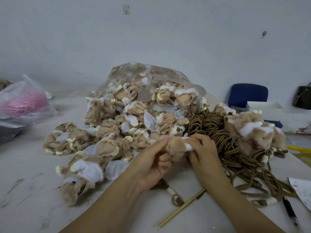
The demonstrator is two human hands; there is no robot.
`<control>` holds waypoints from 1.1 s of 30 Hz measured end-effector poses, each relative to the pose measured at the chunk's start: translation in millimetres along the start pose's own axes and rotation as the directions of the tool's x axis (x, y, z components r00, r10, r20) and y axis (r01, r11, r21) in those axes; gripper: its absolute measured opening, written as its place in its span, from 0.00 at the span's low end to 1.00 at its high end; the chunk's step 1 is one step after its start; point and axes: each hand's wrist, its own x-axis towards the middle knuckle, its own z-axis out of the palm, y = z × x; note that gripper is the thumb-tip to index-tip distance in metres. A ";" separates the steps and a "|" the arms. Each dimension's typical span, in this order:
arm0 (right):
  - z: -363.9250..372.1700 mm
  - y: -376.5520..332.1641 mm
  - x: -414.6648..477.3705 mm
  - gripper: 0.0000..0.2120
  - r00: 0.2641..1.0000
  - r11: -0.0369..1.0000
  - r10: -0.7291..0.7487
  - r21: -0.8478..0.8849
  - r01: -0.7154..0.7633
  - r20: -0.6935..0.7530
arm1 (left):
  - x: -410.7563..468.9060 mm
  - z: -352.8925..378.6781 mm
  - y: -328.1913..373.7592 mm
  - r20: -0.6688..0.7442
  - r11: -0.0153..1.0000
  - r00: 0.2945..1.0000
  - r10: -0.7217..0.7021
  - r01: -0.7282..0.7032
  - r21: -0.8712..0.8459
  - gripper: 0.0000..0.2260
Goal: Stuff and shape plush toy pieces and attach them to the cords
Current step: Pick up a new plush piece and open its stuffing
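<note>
A tan and white plush piece [177, 147] is held between both hands above the table. My left hand [152, 163] pinches its left side with curled fingers. My right hand [204, 149] grips its right, white end. A brown cord with a white wrapped end [173, 193] lies on the table just below my left hand. A big heap of brown cords [220, 132] sits right of my hands. Several inside-out tan plush pieces [107, 130] spill from a clear plastic bag [159, 73] behind my hands.
A thin wooden stick [181, 209] lies between my forearms. Fluffy finished pieces [255, 130] pile at the right. A black pen [291, 214] and a paper [303, 190] lie at the right edge. A plastic bag with pink material [23, 101] stands far left. A blue chair [247, 95] stands behind.
</note>
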 end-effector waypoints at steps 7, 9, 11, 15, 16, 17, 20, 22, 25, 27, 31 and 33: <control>-22.1 -8.9 3.1 0.12 0.994 0.988 -0.022 0.156 0.005 0.106 | 9.2 -14.8 11.7 -0.380 0.937 0.891 0.247 -0.120 0.328 0.06; -30.6 -17.0 0.1 0.18 0.920 0.966 -0.113 0.258 0.013 0.376 | 8.8 -16.9 17.2 -0.370 0.981 0.908 0.194 -0.170 0.097 0.05; -34.0 -22.2 -4.0 0.23 0.740 0.982 -0.100 0.187 -0.035 0.665 | 10.2 -19.1 19.3 -0.351 0.971 0.911 0.215 -0.237 -0.021 0.05; -35.0 -18.2 -10.0 0.21 0.580 1.000 -0.026 0.014 0.026 0.814 | 10.9 -20.8 21.3 -0.316 0.936 0.887 0.338 -0.280 0.215 0.06; -34.9 -17.1 -9.5 0.19 0.591 0.999 -0.035 0.012 0.042 0.806 | 10.2 -20.7 20.0 -0.313 0.874 0.863 0.397 -0.251 0.415 0.06; -34.3 -17.3 -9.2 0.17 0.600 0.998 -0.056 0.026 0.059 0.798 | 9.4 -21.0 18.6 -0.314 0.756 0.822 0.474 -0.197 0.624 0.06; -33.2 -19.9 -10.1 0.14 0.636 0.995 -0.098 0.054 0.088 0.765 | 8.5 -22.2 13.4 -0.188 0.236 0.688 0.701 0.024 0.971 0.05; -36.3 -21.1 -9.9 0.17 0.635 0.998 -0.068 0.061 0.034 0.769 | 8.6 -22.6 13.0 -0.050 0.080 0.688 0.724 -0.013 0.997 0.06; -44.5 -19.1 -11.2 0.22 0.511 1.000 0.007 0.005 -0.023 0.859 | 8.9 -25.6 12.3 0.035 0.041 0.716 0.697 -0.088 0.995 0.08; -43.7 -18.0 -11.8 0.18 0.489 0.999 0.003 -0.021 0.031 0.872 | 8.0 -24.0 12.5 -0.078 0.220 0.735 0.674 -0.099 0.971 0.12; -43.3 -17.2 -11.3 0.07 0.532 0.996 -0.086 0.077 0.039 0.842 | 9.0 -19.9 15.9 -0.377 0.627 0.751 0.541 -0.061 0.777 0.13; -51.0 -13.8 -7.4 0.08 0.543 0.978 -0.096 0.179 -0.103 0.834 | 10.0 -20.8 16.3 -0.426 0.710 0.749 0.508 -0.083 0.699 0.10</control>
